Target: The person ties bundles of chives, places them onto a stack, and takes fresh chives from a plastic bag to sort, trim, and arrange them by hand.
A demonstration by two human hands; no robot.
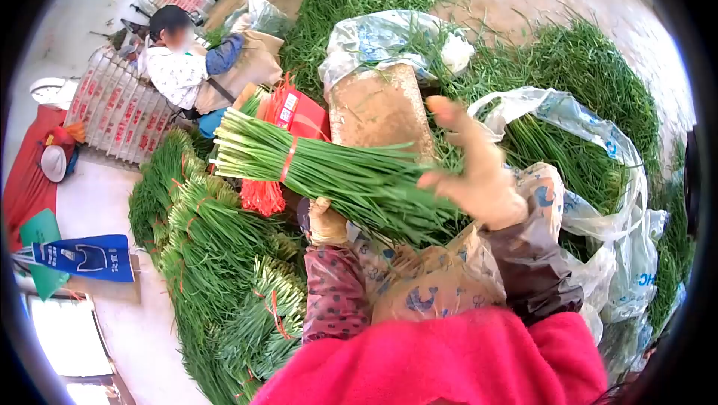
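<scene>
A long bundle of green stalks (351,173), tied with a red band (289,160) near its pale ends, lies across the middle of the view. My left hand (327,224) holds it from below, its fingers partly hidden by the stalks. Over the leafy end, my right hand (482,173) is blurred by motion, with its fingers apart and nothing in them. Behind the bundle stands a worn board (381,106). Red ties (262,197) hang beside a red box (305,115) just beyond the bundle.
Tied bundles (217,225) are heaped at the left. Loose green stalks (598,76) lie at the right, by a clear plastic bag (628,180). Another person (176,68) sits at the upper left near stacked crates (123,109). A patterned apron (441,278) covers my lap.
</scene>
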